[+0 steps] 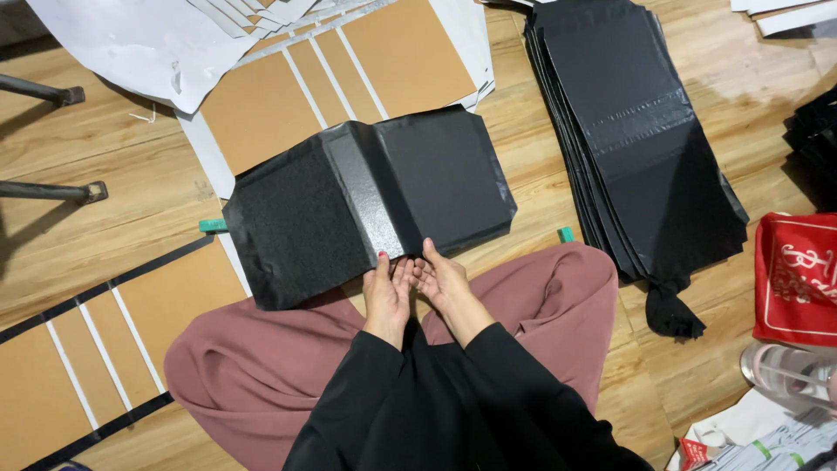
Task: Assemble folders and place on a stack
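A black cover sheet, folded over board panels with a narrow spine strip in its middle, lies on the floor in front of my knees. My left hand and my right hand sit side by side at its near edge. The fingertips of both press on the folded black edge below the spine. Black sleeves cover both forearms. My crossed legs in dusty pink fabric lie beneath the near edge of the cover.
A tall stack of black covers lies at the right. Brown board panels on white backing lie behind, another set at the left. White sheets lie top left, a red bag at the right.
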